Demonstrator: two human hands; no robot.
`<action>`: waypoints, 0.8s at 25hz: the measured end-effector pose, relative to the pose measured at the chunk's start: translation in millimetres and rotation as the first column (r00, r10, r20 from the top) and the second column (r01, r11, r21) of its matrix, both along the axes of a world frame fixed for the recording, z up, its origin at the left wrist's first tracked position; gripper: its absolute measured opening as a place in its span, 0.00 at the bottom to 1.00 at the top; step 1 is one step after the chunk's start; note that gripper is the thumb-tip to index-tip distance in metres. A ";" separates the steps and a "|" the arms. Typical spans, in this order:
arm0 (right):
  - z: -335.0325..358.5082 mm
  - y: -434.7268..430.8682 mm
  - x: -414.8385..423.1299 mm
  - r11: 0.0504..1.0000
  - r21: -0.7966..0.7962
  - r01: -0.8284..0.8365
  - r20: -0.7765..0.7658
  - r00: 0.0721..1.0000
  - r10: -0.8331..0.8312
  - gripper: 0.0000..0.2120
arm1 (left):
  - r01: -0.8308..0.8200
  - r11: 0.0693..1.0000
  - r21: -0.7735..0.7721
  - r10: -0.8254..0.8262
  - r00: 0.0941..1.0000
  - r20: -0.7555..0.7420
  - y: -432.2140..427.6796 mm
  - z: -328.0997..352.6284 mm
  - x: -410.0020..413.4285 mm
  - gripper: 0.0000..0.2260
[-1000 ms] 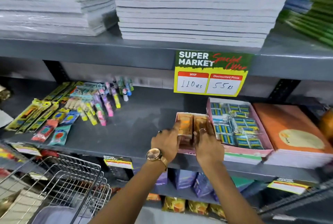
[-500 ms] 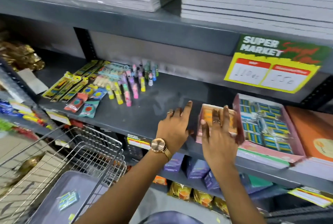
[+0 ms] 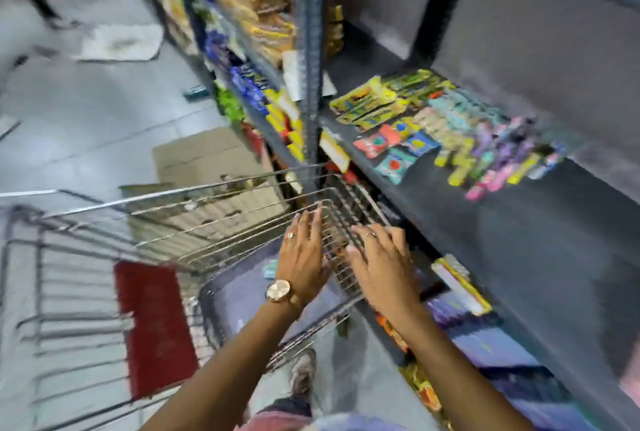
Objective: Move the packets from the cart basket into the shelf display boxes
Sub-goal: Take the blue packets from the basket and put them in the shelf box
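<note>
The view is blurred by motion. A wire cart basket (image 3: 194,219) stands low at the left, beside the dark shelf (image 3: 485,222). My left hand (image 3: 304,254), with a watch on its wrist, hovers over the basket's right end, fingers spread and holding nothing. My right hand (image 3: 381,264) hangs just right of it, above the basket's corner, also spread and empty. A purple-grey tray (image 3: 239,295) lies in the basket under my left hand, with a small light-blue packet (image 3: 270,269) on it. The display boxes are out of frame.
Colourful small packets and tubes (image 3: 450,132) lie spread on the shelf top. A red flap (image 3: 156,326) sits at the cart's near end. A cardboard box (image 3: 204,160) rests on the floor behind the cart. Stocked lower shelves (image 3: 460,292) run along the right.
Both hands have left the orange display box on the shelf and dropped down-left to the cart basket. The view has swung left and downward, so the boxes are no longer visible.
</note>
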State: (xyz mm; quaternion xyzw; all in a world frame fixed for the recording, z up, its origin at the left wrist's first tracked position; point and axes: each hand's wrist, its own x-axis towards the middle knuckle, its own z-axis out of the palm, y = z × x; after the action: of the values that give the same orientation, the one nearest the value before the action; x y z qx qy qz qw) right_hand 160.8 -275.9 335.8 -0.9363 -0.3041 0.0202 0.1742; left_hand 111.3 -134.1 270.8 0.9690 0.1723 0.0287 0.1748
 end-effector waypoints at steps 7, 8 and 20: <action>-144.2 121.8 16.0 0.807 -0.387 -0.447 -0.583 0.796 0.162 0.13 | -0.373 0.911 -0.177 0.184 0.752 -0.633 100.4 -149.2 -119.2 0.41; -164.4 132.4 19.0 0.773 -0.423 -0.473 -0.609 0.780 0.144 0.12 | -0.386 0.905 -0.178 0.178 0.724 -0.666 105.8 -164.5 -129.3 0.40; -322.0 219.0 19.0 0.809 -0.430 -0.401 -0.435 0.877 0.204 0.25 | -0.584 0.788 -0.193 0.308 0.646 -0.698 84.8 -285.8 -122.6 0.41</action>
State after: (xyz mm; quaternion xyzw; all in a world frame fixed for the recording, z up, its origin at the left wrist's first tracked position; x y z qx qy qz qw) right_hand 179.9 -56.9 13.8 -0.8658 -0.3974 0.3027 -0.0301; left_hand -11.3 -49.3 -14.9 0.7865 0.4616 -0.2919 0.2882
